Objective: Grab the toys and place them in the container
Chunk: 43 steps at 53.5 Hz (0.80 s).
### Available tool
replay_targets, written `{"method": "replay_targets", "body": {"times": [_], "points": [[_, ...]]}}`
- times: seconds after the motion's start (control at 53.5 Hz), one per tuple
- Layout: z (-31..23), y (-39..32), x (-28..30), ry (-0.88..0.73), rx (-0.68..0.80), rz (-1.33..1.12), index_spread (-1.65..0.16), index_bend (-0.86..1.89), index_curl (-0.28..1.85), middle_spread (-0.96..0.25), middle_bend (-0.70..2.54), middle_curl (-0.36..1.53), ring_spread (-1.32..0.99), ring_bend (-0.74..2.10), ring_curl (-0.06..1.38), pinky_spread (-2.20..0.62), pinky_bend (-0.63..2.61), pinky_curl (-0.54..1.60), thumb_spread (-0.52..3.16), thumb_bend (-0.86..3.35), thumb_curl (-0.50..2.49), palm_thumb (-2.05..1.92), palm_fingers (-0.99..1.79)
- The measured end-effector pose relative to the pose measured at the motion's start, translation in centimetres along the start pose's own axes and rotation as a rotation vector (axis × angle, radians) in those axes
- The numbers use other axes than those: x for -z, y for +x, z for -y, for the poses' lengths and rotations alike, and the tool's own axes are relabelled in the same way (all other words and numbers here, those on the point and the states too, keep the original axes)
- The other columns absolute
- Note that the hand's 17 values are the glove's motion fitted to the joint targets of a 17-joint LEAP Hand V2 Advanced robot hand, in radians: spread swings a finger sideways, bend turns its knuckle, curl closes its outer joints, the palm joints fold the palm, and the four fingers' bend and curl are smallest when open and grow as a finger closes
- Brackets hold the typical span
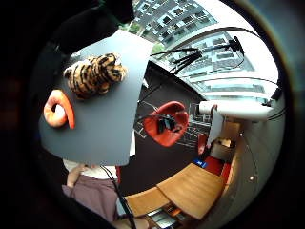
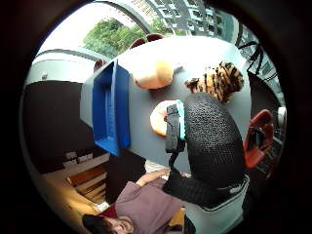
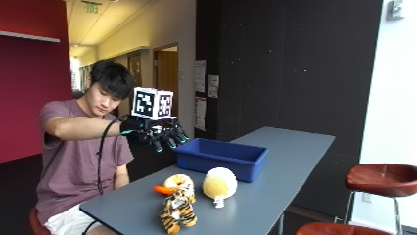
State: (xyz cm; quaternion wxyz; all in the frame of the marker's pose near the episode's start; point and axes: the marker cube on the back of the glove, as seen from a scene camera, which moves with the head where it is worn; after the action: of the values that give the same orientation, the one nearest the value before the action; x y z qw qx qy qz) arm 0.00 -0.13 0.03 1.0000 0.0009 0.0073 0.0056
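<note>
Gloved right hand (image 3: 159, 133) is raised above the near end of the grey table (image 3: 287, 161), fingers (image 3: 171, 140) hanging loosely curled, holding nothing. It is well above the toys, roughly over the near-left edge of the blue container (image 3: 221, 157).

Toys all on the table, none in the container yet:
- Orange ring-shaped plush (image 3: 174, 184), nearest below the hand, just beside the other two. Thumb-side palm view shows it partly hidden behind a gloved finger.
- Tiger plush (image 3: 178, 209), upright at the near edge, just in front of the ring.
- Yellow round plush (image 3: 220, 185), right of the ring, just near of the container wall.

Container sits further along the table, open side up, looks empty from the thumb-side view.

Handling, my read: all three look soft and light, should compress under the fingers, not fragile, low slip risk on fabric. Ring: pinch across one side of the loop. Tiger: wrap round the body, not the tail or a leg. Yellow one: whole-hand grab from above.
</note>
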Motion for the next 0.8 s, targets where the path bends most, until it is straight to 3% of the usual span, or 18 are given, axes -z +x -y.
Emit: {"method": "replay_targets", "body": {"times": [0.149, 0.299, 0.803], "points": [[0.8, 0.6, 0.4, 0.031, 0.014, 0.038, -0.18, 0.10, 0.05, -0.01, 0.14, 0.05, -0.03, 0.38, 0.10, 0.00, 0.75, 0.22, 0.97, -0.01, 0.04, -0.02, -0.08], [1.8, 1.4, 0.7, 0.067, 0.049, 0.157, -0.21, 0.13, 0.10, -0.01, 0.16, 0.11, -0.03, 0.40, 0.13, 0.01, 0.70, 0.24, 1.27, -0.01, 0.08, -0.02, -0.15], [6.6, 2.0, -4.1, -0.061, 0.061, 0.111, -0.23, 0.12, 0.19, -0.03, 0.14, 0.19, -0.03, 0.33, 0.19, 0.01, 0.64, 0.28, 1.39, -0.03, 0.18, -0.05, -0.19]]}}
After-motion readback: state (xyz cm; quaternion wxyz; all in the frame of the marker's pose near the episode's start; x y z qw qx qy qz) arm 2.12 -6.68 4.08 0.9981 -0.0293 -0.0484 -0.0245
